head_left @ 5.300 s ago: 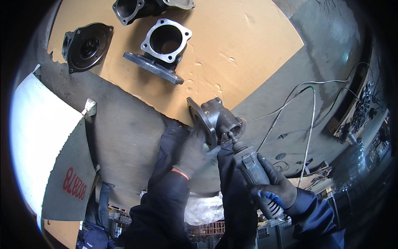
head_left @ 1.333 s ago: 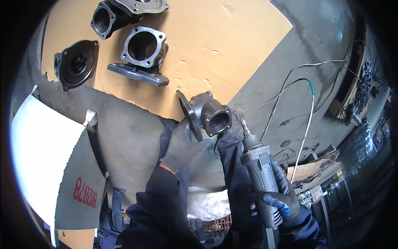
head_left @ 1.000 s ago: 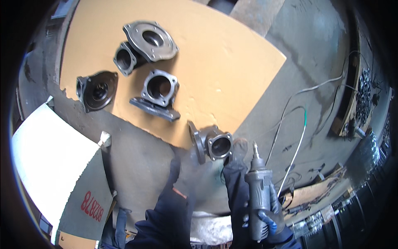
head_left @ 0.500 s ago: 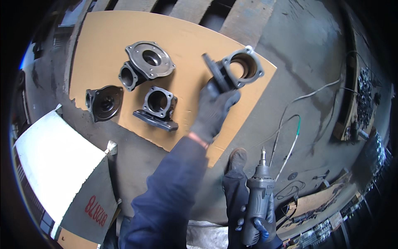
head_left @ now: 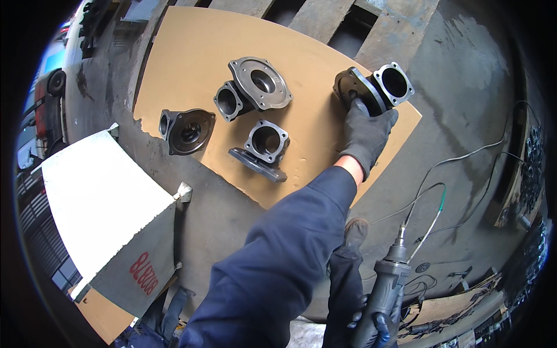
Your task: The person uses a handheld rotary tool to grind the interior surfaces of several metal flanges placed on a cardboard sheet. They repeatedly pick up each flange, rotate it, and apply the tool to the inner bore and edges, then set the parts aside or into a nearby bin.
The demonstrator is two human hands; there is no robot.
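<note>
My left hand (head_left: pixel 368 136), in a dark grey work glove, grips a flanged metal pipe casting (head_left: pixel 352 86) by its round flange, over the right part of a brown cardboard sheet (head_left: pixel 313 136). The casting's square four-hole end faces up; whether it touches the cardboard I cannot tell. Low on the right, my right hand (head_left: pixel 383 326), also gloved, is wrapped round a grey straight die grinder (head_left: pixel 383 290), its slim tip pointing away from me. Three similar castings lie left of my left hand: a wide-flanged one (head_left: pixel 267 84), a square-ended one (head_left: pixel 268 141) and a dark one (head_left: pixel 188 132).
A wooden pallet (head_left: pixel 322 23) lies under the cardboard's far edge. A cable (head_left: pixel 429 168) trails over the floor beyond the grinder. At the left stands a white-topped grey box (head_left: pixel 113 197). A wooden tray of small dark parts (head_left: pixel 531 153) sits far right.
My left hand has turned the casting, so its flange now faces left and its square end sits at the right. The view has shifted, moving the whole scene.
</note>
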